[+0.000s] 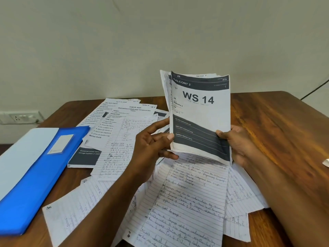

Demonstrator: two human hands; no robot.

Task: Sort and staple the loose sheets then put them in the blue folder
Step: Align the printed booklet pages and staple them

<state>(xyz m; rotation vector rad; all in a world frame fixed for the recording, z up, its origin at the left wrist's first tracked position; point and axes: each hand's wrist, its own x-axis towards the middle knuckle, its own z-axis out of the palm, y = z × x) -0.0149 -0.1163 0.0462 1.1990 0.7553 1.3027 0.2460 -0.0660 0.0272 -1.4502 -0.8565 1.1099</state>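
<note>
I hold a small stack of printed sheets (pixel 199 111) upright above the table; its front page reads "WS 14". My left hand (pixel 153 139) pinches the stack's lower left edge and my right hand (pixel 236 143) grips its lower right edge. Under my hands, handwritten lined sheets (pixel 187 198) lie fanned across the wooden table (pixel 277 125). More printed sheets (pixel 117 118) are spread behind them. The blue folder (pixel 35 177) lies closed at the left, with a white label on its cover. No stapler is visible.
A wall socket (pixel 21 117) sits low on the wall at the left. A dark cable (pixel 315 90) runs down at the far right. A small white scrap (pixel 325 162) lies near the table's right edge.
</note>
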